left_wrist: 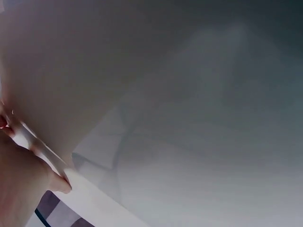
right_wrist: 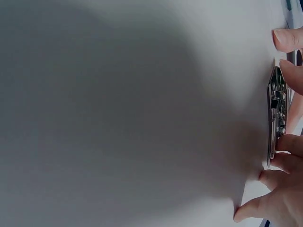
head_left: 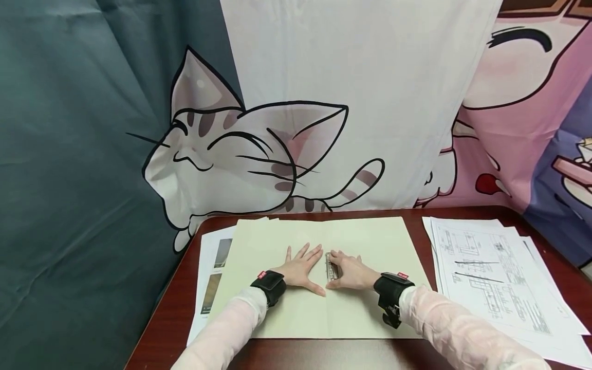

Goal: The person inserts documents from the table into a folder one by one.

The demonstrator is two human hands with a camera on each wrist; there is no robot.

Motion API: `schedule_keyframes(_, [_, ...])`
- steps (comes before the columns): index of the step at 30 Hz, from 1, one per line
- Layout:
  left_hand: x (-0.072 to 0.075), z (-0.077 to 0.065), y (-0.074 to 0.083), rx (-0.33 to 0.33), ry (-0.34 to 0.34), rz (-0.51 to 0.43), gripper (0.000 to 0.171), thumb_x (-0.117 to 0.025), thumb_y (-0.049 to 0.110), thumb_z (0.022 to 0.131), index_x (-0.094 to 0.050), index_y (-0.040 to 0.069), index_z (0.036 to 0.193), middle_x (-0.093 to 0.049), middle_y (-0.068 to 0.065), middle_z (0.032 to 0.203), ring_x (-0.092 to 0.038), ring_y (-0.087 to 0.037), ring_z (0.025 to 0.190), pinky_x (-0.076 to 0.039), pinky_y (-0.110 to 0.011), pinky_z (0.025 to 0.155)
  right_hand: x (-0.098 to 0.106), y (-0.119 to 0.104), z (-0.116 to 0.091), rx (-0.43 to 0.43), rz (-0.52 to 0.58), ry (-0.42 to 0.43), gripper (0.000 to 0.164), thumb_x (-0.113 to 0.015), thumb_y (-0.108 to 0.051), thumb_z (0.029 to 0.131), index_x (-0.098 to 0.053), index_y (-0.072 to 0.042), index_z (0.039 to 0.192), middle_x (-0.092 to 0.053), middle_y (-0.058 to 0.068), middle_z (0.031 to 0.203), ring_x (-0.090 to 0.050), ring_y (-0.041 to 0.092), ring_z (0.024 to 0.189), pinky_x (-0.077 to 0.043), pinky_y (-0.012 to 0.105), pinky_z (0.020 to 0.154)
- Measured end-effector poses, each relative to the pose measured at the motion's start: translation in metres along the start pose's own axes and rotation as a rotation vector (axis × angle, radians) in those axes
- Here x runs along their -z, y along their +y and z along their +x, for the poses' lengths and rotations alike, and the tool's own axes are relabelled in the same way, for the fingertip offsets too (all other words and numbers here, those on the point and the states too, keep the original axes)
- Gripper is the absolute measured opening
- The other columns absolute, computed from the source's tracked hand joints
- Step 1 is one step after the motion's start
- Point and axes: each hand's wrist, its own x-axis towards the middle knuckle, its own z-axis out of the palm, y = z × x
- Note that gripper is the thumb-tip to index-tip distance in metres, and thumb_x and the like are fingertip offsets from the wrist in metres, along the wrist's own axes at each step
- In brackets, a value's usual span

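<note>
A cream folder [head_left: 374, 236] lies spread flat on the table, its centre fold running between my hands. Fingers spread wide, my left hand [head_left: 298, 270] rests on the folder's left half, its thumb reaching the fold. Just right of the fold is a narrow, shiny metal file clip [head_left: 330, 268]. My right hand [head_left: 353, 271] grips this clip from the right, fingers at its far end and thumb by its near end. In the right wrist view the clip's metal mechanism [right_wrist: 277, 113] shows edge-on between fingertips. The left wrist view shows my left hand [left_wrist: 21, 177] at its lower left edge.
White sheets with printed pictures [head_left: 213, 277] stick out under the folder's left side. A loose stack of printed drawings [head_left: 499, 293] lies to the right, two thin dark lines across it. A cartoon-cat cloth [head_left: 370, 77] hangs behind the reddish-brown table [head_left: 259, 354].
</note>
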Motion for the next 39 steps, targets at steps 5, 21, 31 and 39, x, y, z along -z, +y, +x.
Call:
schedule_keyframes(5, [0.0025, 0.0, -0.0003, 0.003, -0.002, 0.012, 0.112, -0.075, 0.062, 0.072, -0.016, 0.016, 0.156, -0.008, 0.004, 0.165, 0.0, -0.028, 0.153, 0.004, -0.071, 0.112, 0.0013, -0.0003, 0.0009, 0.005, 0.017, -0.006, 0.082, -0.079, -0.034, 0.076, -0.045, 0.005, 0.14, -0.034, 0.025, 0.153, -0.03, 0.046, 0.142, -0.013, 0.08, 0.103])
schedule_keyframes(21, [0.0005, 0.0022, 0.0012, 0.0, -0.001, 0.02, 0.113, -0.073, 0.065, 0.072, -0.016, 0.016, 0.156, -0.006, 0.004, 0.165, 0.0, -0.028, 0.153, 0.002, -0.071, 0.113, -0.0064, 0.0025, -0.0024, -0.022, 0.049, 0.033, 0.079, -0.073, -0.035, 0.082, -0.042, 0.006, 0.142, -0.033, 0.024, 0.154, -0.028, 0.042, 0.144, -0.01, 0.078, 0.106])
schedule_keyframes(31, [0.0057, -0.0013, 0.0007, -0.003, 0.006, 0.004, 0.113, -0.073, 0.064, 0.072, -0.017, 0.015, 0.156, -0.008, 0.004, 0.165, -0.001, -0.028, 0.153, 0.003, -0.071, 0.112, -0.003, 0.0026, -0.0005, -0.008, 0.108, 0.023, 0.08, -0.074, -0.029, 0.082, -0.035, 0.006, 0.143, -0.03, 0.027, 0.154, -0.024, 0.044, 0.144, -0.004, 0.078, 0.106])
schedule_keyframes(39, [0.0035, -0.0029, 0.0028, 0.003, -0.005, 0.021, 0.113, -0.072, 0.065, 0.072, -0.016, 0.015, 0.156, -0.007, 0.004, 0.165, -0.002, -0.028, 0.153, 0.002, -0.071, 0.113, 0.0007, 0.002, -0.0005, -0.04, 0.161, -0.029, 0.084, -0.068, -0.038, 0.087, -0.031, 0.007, 0.146, -0.036, 0.026, 0.151, -0.025, 0.045, 0.144, -0.001, 0.077, 0.107])
